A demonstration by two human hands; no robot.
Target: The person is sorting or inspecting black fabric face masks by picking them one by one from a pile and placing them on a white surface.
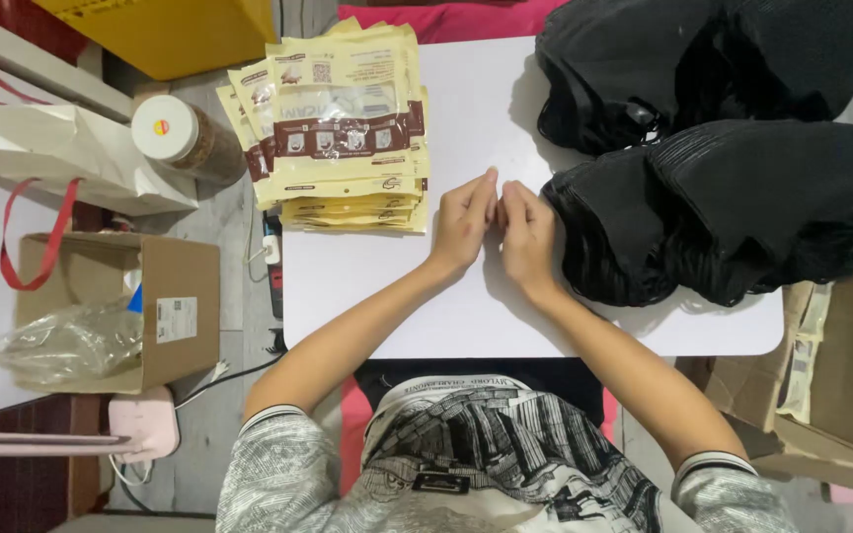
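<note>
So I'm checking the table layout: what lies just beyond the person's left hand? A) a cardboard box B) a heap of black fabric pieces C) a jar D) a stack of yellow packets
D: the stack of yellow packets lies on the white table just beyond the left hand; the black fabric pieces sit by the right hand.

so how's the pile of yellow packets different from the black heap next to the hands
The yellow packets are flat, printed pouches in a fanned stack; the black heap is soft, dark, folded fabric-like pieces lying loosely. The packets sit at the table's far left beyond the left hand; the heap sits right, beside the right hand. Both rest on the white table.
</note>
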